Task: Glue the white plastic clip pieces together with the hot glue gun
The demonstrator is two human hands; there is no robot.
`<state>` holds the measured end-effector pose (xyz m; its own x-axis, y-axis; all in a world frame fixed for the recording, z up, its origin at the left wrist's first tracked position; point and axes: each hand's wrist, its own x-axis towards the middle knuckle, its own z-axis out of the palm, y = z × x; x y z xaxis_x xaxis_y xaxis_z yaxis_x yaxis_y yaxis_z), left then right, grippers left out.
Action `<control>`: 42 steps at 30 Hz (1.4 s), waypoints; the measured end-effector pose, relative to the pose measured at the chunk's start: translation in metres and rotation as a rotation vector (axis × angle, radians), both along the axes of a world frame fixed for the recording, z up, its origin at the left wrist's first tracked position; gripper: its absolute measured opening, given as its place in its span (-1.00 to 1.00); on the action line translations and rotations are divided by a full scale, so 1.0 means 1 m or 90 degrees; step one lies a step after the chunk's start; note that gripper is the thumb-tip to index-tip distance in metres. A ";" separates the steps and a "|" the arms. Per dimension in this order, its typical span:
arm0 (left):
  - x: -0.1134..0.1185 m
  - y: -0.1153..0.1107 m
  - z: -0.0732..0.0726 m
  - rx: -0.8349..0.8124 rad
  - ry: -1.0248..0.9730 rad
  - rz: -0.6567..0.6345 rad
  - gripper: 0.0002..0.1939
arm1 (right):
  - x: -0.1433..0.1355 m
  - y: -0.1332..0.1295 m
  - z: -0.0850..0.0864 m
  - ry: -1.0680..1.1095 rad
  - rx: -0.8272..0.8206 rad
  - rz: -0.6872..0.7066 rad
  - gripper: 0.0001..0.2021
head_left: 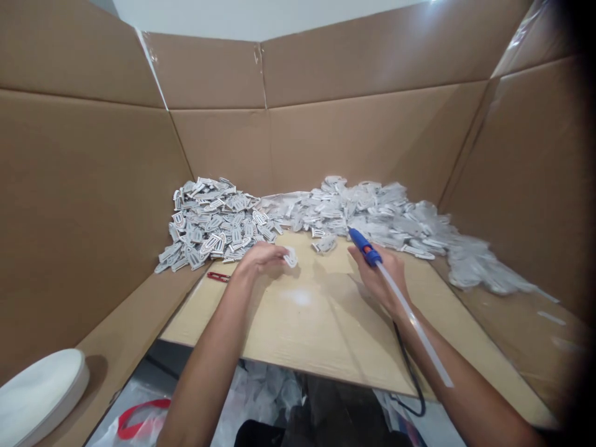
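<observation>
My left hand (264,256) pinches a small white rounded piece (291,257) by its edge, just above the wooden board (298,323). In my right hand (384,276) is a blue glue gun (365,246), its nozzle pointing up and to the left. A long translucent glue stick (414,323) sticks out of its back end, over my forearm. Between the hands, farther back, lies a plastic-wrapped piece (325,244). Beside my left wrist rests a red tool (218,277), partly hidden by the wrist.
A heap of grey-white flat pieces (218,223) stands at the back left; a heap of plastic-wrapped pieces (372,208) spreads along the back right. Tall cardboard walls (349,130) surround the board. A white round object (41,397) is at lower left. A black cord (410,372) hangs over the front edge.
</observation>
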<state>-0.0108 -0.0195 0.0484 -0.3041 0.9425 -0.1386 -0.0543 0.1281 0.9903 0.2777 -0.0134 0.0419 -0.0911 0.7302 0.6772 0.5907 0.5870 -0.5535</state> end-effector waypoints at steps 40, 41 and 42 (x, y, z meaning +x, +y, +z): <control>0.117 0.038 -0.037 0.051 -0.065 -0.127 -0.89 | -0.015 0.040 -0.034 0.345 -0.365 0.194 -0.62; 0.117 0.038 -0.037 0.037 -0.077 -0.123 -0.88 | -0.015 0.041 -0.033 0.347 -0.364 0.194 -0.65; 0.117 0.038 -0.036 0.020 -0.074 -0.118 -0.88 | -0.015 0.042 -0.032 0.352 -0.361 0.192 -0.66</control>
<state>0.1064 0.0185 0.0125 -0.1090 0.9852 -0.1324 -0.1467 0.1158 0.9824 0.2622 0.0286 0.0098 -0.1003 0.9702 0.2205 0.0106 0.2226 -0.9749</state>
